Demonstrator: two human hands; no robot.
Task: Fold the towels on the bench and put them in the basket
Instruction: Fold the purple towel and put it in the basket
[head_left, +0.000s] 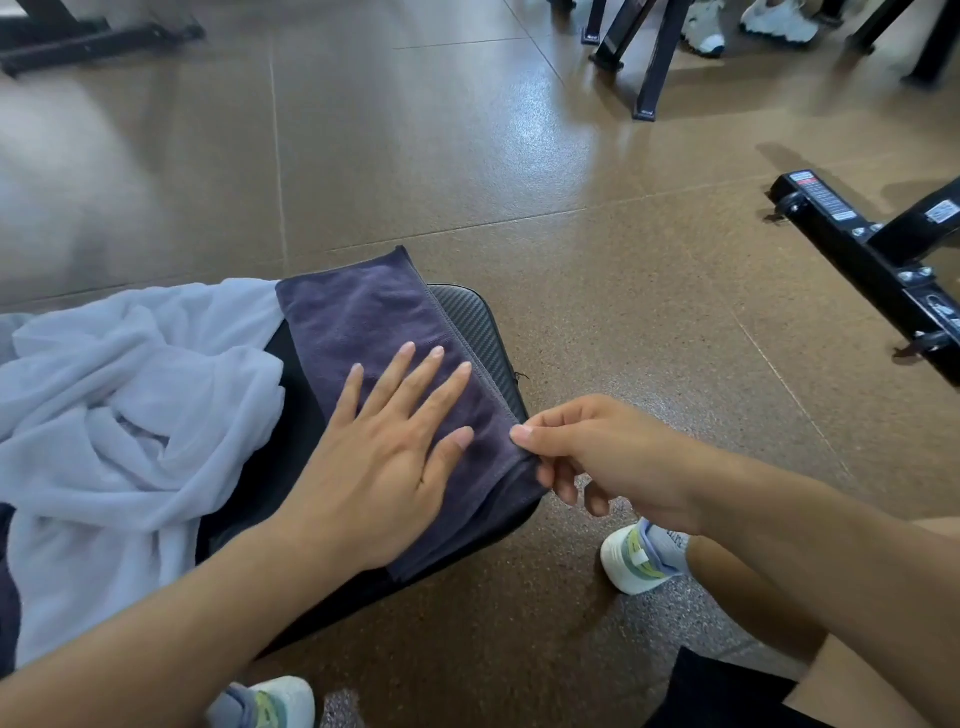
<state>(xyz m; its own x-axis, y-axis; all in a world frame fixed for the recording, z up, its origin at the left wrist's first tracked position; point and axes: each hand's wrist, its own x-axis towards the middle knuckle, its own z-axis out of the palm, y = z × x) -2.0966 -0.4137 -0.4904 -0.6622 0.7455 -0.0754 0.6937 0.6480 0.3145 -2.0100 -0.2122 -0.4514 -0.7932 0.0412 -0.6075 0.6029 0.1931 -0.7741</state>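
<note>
While your left hand lies flat with fingers straight and spread on the folded dark purple towel, your right hand at 3 o'clock of it pinches that towel's near right corner between thumb and forefinger. The towel rests on the end of the black bench, its right hem along the pad's edge. At 9 o'clock of the purple towel, touching its left edge, a crumpled light blue towel is heaped on the bench. Your white sneaker stands on the brown floor at 5 o'clock.
</note>
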